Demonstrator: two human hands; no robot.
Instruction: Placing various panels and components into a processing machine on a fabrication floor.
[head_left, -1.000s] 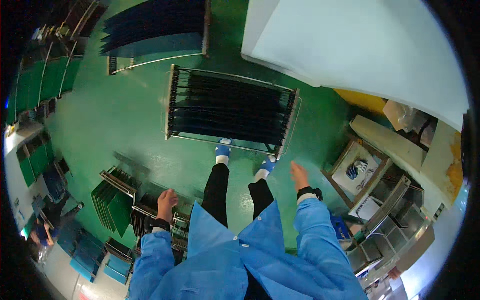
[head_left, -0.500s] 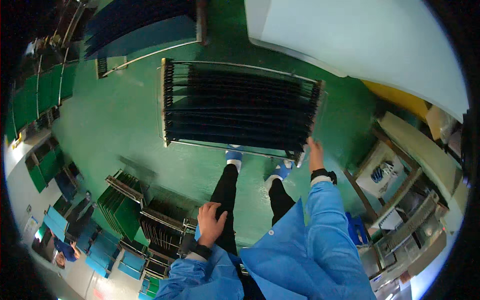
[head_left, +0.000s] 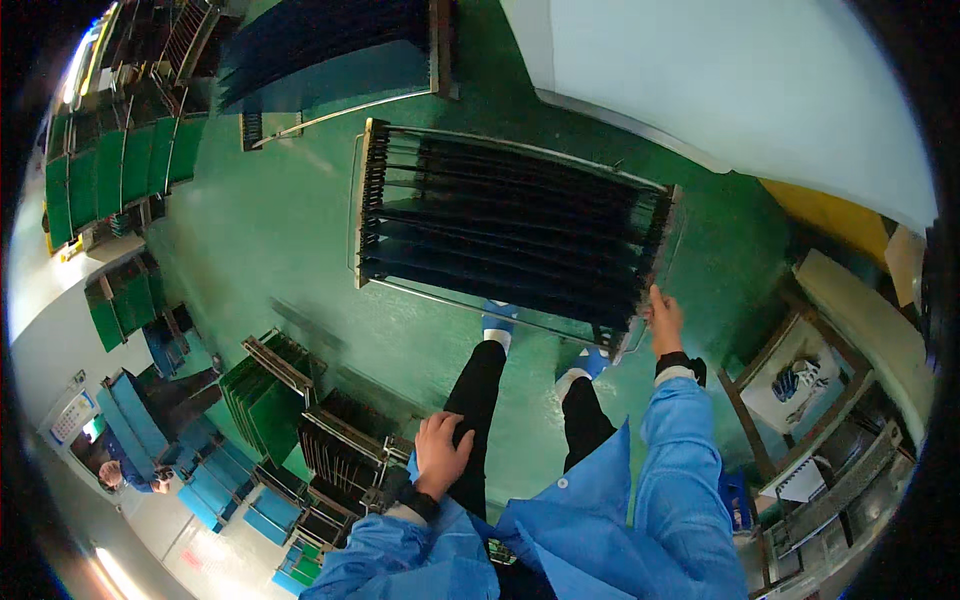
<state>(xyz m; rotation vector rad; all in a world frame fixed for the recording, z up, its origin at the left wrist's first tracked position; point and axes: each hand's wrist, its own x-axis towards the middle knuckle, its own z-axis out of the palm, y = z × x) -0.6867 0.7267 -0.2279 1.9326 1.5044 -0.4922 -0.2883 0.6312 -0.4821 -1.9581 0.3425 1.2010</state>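
Note:
In front of my feet, a slotted rack [head_left: 520,148] full of dark, thin panels [head_left: 500,235] stands on the green floor. The fingers of my right hand [head_left: 664,322] are curled at the rack's near right end frame, and their tips are partly hidden against it. Over my left thigh lies my left hand [head_left: 441,452], holding nothing, its fingers stretched and slightly bent.
Another rack of dark panels [head_left: 345,75] stands far left. Racks with green boards [head_left: 262,400] and dark boards [head_left: 335,450] are close on my left. A large pale surface [head_left: 720,70] occupies the far right, a wooden frame [head_left: 750,425] the near right. Another person [head_left: 125,472] is at lower left.
The whole view has shifted, so the rack and surroundings appear further right. My right hand's fingers have curled in at the rack's end. My left hand stays over the thigh.

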